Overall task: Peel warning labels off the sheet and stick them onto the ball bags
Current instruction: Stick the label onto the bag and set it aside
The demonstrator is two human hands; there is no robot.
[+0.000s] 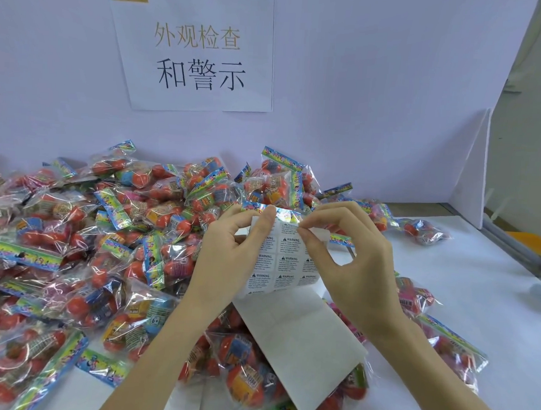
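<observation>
Clear ball bags [75, 242] lay heaped on the white worktop [475, 306] below a paper sign [201, 50]. The left hand [230, 252] gripped the label sheet [279, 267] above them, upright, its blank tail hanging toward the person. The right hand [347, 257] pinched a label [293, 227] at its top edge.

Bright even light, glare on cellophane, edges warped.
</observation>
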